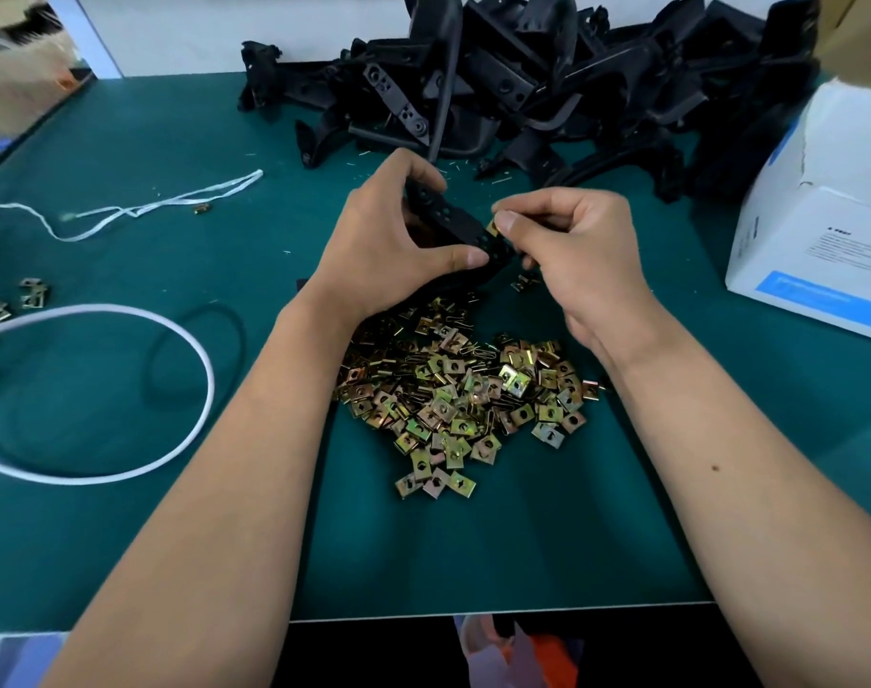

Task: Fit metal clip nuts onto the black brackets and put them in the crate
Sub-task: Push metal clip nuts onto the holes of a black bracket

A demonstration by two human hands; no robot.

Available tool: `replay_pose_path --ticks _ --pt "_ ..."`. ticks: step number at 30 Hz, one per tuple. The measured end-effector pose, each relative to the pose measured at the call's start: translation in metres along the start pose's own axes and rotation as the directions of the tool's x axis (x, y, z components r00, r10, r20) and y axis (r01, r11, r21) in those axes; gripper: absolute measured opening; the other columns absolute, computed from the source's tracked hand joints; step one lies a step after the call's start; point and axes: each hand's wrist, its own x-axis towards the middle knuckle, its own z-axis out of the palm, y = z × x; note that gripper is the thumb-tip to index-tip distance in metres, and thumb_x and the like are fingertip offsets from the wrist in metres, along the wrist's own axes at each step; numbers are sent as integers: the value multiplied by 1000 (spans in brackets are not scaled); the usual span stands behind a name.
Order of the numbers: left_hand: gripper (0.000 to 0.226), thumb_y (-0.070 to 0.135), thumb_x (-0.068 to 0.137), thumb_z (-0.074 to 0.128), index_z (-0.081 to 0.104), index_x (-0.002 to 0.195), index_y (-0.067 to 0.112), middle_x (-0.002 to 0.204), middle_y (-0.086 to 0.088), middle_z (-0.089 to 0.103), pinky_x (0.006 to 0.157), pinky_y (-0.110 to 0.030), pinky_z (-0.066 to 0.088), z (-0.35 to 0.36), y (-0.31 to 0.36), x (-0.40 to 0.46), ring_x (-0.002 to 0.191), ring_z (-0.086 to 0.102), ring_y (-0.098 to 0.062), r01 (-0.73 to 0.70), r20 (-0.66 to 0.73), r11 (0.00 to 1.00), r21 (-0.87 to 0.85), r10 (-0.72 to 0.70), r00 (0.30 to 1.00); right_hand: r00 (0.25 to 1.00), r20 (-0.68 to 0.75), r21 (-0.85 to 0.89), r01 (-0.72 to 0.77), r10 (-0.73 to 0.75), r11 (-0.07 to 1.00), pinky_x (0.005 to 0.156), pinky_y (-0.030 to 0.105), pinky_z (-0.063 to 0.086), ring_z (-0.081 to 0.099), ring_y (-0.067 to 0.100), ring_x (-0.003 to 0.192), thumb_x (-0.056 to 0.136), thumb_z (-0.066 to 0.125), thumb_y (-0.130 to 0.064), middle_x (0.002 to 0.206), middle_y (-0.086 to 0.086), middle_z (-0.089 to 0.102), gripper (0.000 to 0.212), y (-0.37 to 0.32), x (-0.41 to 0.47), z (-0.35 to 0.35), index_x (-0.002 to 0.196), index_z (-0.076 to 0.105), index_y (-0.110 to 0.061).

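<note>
My left hand [389, 240] grips a black bracket [466, 230] with several holes, held above the green table. My right hand [572, 250] pinches a brass-coloured metal clip nut [493, 227] against the bracket's right edge. A heap of loose clip nuts [463, 394] lies on the mat just below both hands. A big pile of black brackets [547, 86] fills the back of the table. No crate is in view.
A white and blue cardboard box [816, 245] stands at the right. A white cord loop [125, 389], a black band [200, 350] and a white string [140, 208] lie at the left, with a few stray clip nuts [33, 293]. The table's front edge [498, 613] is close to me.
</note>
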Motion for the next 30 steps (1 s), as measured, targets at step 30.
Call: replay_pose_path --ticks 30 --pt "65 44 64 95 56 112 23 88 10 70 63 -12 50 8 -6 3 76 68 -4 85 -69 996 13 -84 994 1000 -22 -107 -18 15 994 88 24 57 72 1 90 91 74 -22 86 -16 78 11 -6 -10 10 92 83 -27"
